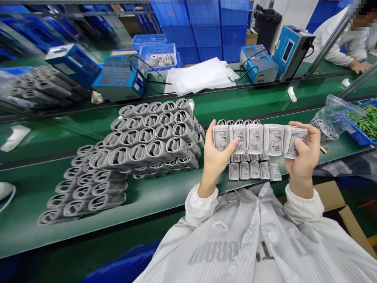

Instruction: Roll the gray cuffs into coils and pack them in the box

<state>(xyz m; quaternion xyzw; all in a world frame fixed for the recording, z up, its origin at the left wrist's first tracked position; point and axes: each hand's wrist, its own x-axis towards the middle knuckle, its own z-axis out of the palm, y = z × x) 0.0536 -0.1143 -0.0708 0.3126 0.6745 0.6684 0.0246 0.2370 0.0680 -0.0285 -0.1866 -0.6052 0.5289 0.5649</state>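
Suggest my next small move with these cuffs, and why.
Probably lower the held row of rolled cuffs onto the row lying just below it, keeping it level: your left hand and right hand grip its two ends, and the big pile beside it is built in layers.

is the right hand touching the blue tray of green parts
Apart: the head view shows a gap between the right hand and the blue plastic tray.
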